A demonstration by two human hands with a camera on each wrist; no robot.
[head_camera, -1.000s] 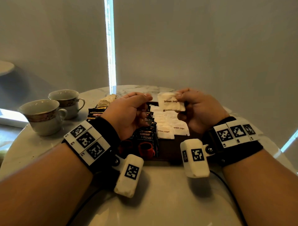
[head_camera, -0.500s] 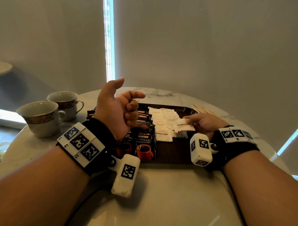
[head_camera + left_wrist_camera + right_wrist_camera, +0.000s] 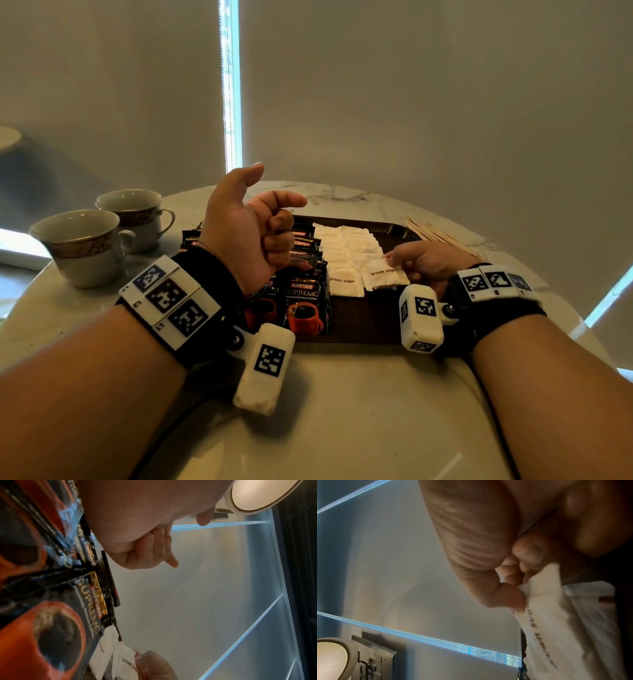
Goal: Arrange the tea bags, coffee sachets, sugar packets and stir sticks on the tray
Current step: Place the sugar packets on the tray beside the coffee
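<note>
The right hand [image 3: 428,262] pinches a white brown sugar packet [image 3: 383,275] by its right edge, thumb on top and fingers curled under it, as the right wrist view shows. The packet lies low over the dark tray [image 3: 359,325], at the near end of the right-hand row of sugar packets [image 3: 346,246], just beside another packet at its 9 o'clock.

I judge the packet to be very light and soft: thin paper with loose grains inside, so it bends and the content shifts. It seems best to hold it at a sealed edge, as now, and to lay it flat without pressing; a hard squeeze could tear the paper.

The left hand [image 3: 253,236] is raised above the black Kopiko coffee sachets [image 3: 303,301], which fill the tray at 9 o'clock from the sugar. Its fingers are curled with the thumb up, and it holds nothing.

Wooden stir sticks [image 3: 435,234] lie on the marble table [image 3: 342,428] at 1 o'clock from the tray, outside it. Two teacups [image 3: 85,243] stand at 10 o'clock. I cannot see tea bags clearly.
</note>
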